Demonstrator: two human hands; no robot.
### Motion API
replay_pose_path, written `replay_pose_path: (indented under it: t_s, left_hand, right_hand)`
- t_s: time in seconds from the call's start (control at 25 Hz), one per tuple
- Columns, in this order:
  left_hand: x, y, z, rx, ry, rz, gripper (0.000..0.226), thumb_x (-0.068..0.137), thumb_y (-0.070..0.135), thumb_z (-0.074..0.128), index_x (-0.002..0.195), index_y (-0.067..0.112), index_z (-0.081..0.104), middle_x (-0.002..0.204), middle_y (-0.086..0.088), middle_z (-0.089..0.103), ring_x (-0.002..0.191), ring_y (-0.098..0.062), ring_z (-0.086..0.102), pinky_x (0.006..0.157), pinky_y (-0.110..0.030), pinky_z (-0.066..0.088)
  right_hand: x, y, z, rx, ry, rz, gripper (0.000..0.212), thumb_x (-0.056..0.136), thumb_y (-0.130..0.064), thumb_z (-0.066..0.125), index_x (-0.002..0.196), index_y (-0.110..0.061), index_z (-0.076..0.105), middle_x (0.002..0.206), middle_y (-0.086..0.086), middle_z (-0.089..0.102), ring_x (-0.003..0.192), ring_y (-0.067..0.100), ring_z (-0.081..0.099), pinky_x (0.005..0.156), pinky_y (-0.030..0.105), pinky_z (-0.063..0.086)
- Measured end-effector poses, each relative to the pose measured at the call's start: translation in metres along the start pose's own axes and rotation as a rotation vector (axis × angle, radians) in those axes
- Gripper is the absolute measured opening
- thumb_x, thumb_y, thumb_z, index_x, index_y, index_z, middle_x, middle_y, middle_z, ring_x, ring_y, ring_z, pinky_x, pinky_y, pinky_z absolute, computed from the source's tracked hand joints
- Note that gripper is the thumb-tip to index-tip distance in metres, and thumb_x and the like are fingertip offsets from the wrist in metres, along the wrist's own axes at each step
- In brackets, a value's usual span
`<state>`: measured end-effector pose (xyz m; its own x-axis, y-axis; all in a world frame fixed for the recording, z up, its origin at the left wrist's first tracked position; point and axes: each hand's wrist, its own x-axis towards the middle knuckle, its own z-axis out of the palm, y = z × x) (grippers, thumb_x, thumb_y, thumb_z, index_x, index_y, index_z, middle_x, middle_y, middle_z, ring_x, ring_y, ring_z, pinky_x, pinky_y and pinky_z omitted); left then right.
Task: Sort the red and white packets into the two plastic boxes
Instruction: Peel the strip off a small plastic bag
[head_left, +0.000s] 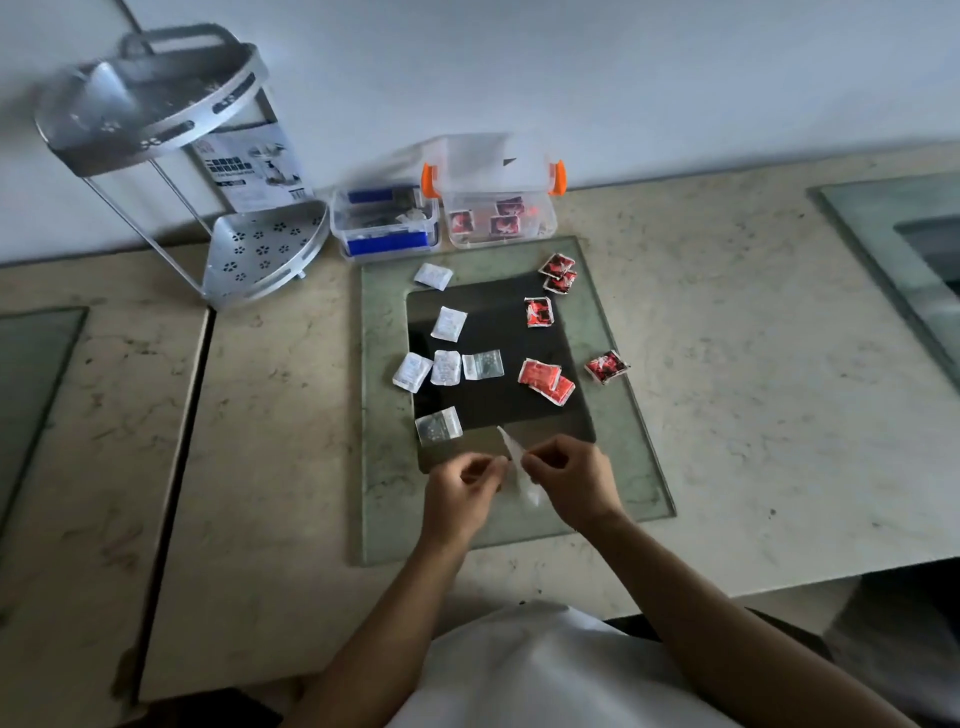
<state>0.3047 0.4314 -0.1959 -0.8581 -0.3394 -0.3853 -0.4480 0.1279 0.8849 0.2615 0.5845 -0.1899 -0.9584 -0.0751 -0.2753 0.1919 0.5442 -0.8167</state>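
A big stone counter (727, 389) runs along a pale wall. On its left end stands a shiny metal corner rack (171, 171) with two shelves, and a printed card leans behind it. A flat glass plate (613, 415) with a dark square in the middle lies on the counter in front of the person. At the back, touching the wall, sit two clear plastic boxes side by side. The left box (387, 223) has blue clips, and what is inside it is too blurry to tell. The right box (501, 218) has orange clips and its lid is up, and a few red packets lie in it. The loose packets are spread over the glass plate. The white packets (445, 367) lie on the left part and the red packets (540, 375) lie on the right part, well apart from each other. One red packet (606, 366) lies at the right edge of the plate. A see-through packet with dark specks (439, 426) lies near the hands. Both hands are at the near edge of the dark square. The left hand (460, 496) and the right hand (574, 480) each pinch one thin white packet (514, 454) between thumb and fingers, and the other fingers are curled in. That packet is held up edge-on just above the plate.
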Motion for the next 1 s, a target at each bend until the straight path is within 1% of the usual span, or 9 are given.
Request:
replay_pose_path:
  t_s: [0.04, 0.12, 0.24, 0.36, 0.56, 0.76, 0.84, 0.92, 1.0]
  left_hand:
    - [-0.004, 0.0, 0.004, -0.032, -0.026, -0.019, 0.012, 0.084, 0.035, 0.075, 0.078, 0.025, 0.073, 0.078, -0.004, 0.077, 0.076, -0.023, 0.074, 0.075, -0.042, 0.062]
    - [-0.01, 0.001, 0.008, -0.11, -0.041, -0.049, 0.009, 0.088, 0.027, 0.073, 0.079, 0.023, 0.074, 0.08, -0.009, 0.077, 0.075, -0.025, 0.075, 0.073, -0.039, 0.063]
    - [-0.013, -0.001, 0.007, -0.166, -0.028, -0.064, 0.008, 0.089, 0.018, 0.072, 0.081, 0.017, 0.075, 0.075, -0.009, 0.076, 0.068, -0.019, 0.072, 0.07, -0.033, 0.061]
    - [-0.015, -0.004, 0.004, -0.144, -0.029, -0.088, 0.006, 0.088, 0.015, 0.072, 0.088, 0.011, 0.077, 0.078, -0.011, 0.076, 0.067, -0.016, 0.071, 0.068, -0.03, 0.06]
    - [-0.011, -0.007, 0.001, -0.089, -0.054, -0.1, 0.011, 0.088, 0.013, 0.07, 0.09, 0.006, 0.077, 0.079, -0.011, 0.077, 0.072, -0.02, 0.074, 0.07, -0.031, 0.061]
    - [-0.01, -0.006, 0.0, -0.04, -0.13, -0.09, 0.014, 0.089, 0.017, 0.07, 0.093, 0.005, 0.077, 0.083, -0.012, 0.077, 0.079, -0.026, 0.075, 0.074, -0.034, 0.062]
    - [-0.007, -0.004, -0.001, 0.015, -0.147, -0.083, 0.014, 0.089, 0.018, 0.07, 0.092, 0.006, 0.077, 0.081, -0.011, 0.077, 0.077, -0.024, 0.074, 0.074, -0.035, 0.062]
    - [-0.007, -0.004, -0.003, 0.172, -0.189, -0.026, 0.013, 0.087, 0.023, 0.069, 0.083, 0.012, 0.074, 0.075, -0.004, 0.074, 0.07, -0.014, 0.069, 0.069, -0.032, 0.058]
    - [-0.01, -0.003, -0.002, 0.389, -0.261, 0.075, 0.014, 0.086, 0.028, 0.068, 0.079, 0.016, 0.069, 0.072, 0.003, 0.069, 0.064, -0.007, 0.061, 0.06, -0.023, 0.049]
  right_hand:
    - [-0.003, 0.002, 0.003, 0.009, -0.009, 0.008, 0.009, 0.084, -0.023, 0.078, 0.08, -0.016, 0.075, 0.073, -0.006, 0.072, 0.068, 0.009, 0.068, 0.061, 0.022, 0.054]
    - [-0.009, 0.005, 0.008, 0.033, -0.02, 0.017, 0.012, 0.08, -0.028, 0.082, 0.078, -0.018, 0.076, 0.071, -0.007, 0.072, 0.066, 0.007, 0.068, 0.058, 0.018, 0.053]
    - [-0.015, 0.005, 0.012, 0.065, -0.037, 0.009, 0.014, 0.076, -0.031, 0.084, 0.075, -0.02, 0.076, 0.069, -0.008, 0.073, 0.066, 0.004, 0.067, 0.055, 0.016, 0.051]
    - [-0.019, 0.007, 0.016, 0.087, -0.1, 0.009, 0.014, 0.076, -0.032, 0.084, 0.077, -0.021, 0.075, 0.071, -0.007, 0.074, 0.069, 0.008, 0.069, 0.062, 0.024, 0.057]
    - [-0.021, 0.008, 0.014, 0.126, -0.207, 0.042, 0.015, 0.082, -0.034, 0.079, 0.087, -0.02, 0.075, 0.078, -0.003, 0.075, 0.073, 0.013, 0.071, 0.068, 0.026, 0.06]
    - [-0.014, 0.008, 0.01, 0.178, -0.205, 0.116, 0.012, 0.086, -0.026, 0.073, 0.083, -0.016, 0.076, 0.073, 0.003, 0.076, 0.073, 0.023, 0.072, 0.068, 0.034, 0.06]
    - [-0.01, 0.008, 0.009, 0.081, -0.231, 0.081, 0.013, 0.086, -0.027, 0.073, 0.079, -0.017, 0.076, 0.07, 0.001, 0.074, 0.066, 0.018, 0.069, 0.063, 0.029, 0.057]
    - [-0.006, 0.008, 0.003, -0.14, -0.299, -0.039, 0.014, 0.087, -0.027, 0.07, 0.079, -0.017, 0.076, 0.07, -0.002, 0.072, 0.06, 0.008, 0.062, 0.057, 0.022, 0.049]
    - [-0.001, 0.008, -0.003, -0.361, -0.413, -0.186, 0.014, 0.09, -0.026, 0.066, 0.087, -0.016, 0.075, 0.08, -0.004, 0.073, 0.07, 0.007, 0.063, 0.064, 0.025, 0.052]
